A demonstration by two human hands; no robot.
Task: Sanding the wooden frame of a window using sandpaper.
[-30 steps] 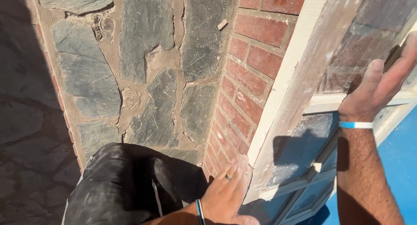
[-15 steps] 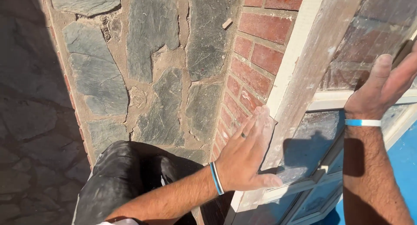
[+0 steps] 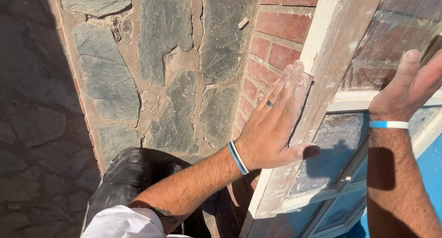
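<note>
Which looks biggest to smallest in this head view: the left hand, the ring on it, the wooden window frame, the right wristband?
1. Wooden window frame, running right across the picture.
2. Left hand, flat against the frame.
3. Right wristband.
4. Ring, smallest.
Nearness to the camera leaves true sizes unsure.

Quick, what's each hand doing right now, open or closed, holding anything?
Left hand: open, flat against the wooden window frame, holding nothing.
Right hand: open, against the glass pane, holding nothing.

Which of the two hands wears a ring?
The left hand, pressed flat against the window frame: a dark ring shows on one finger. The right hand shows no ring, only a blue wristband.
</note>
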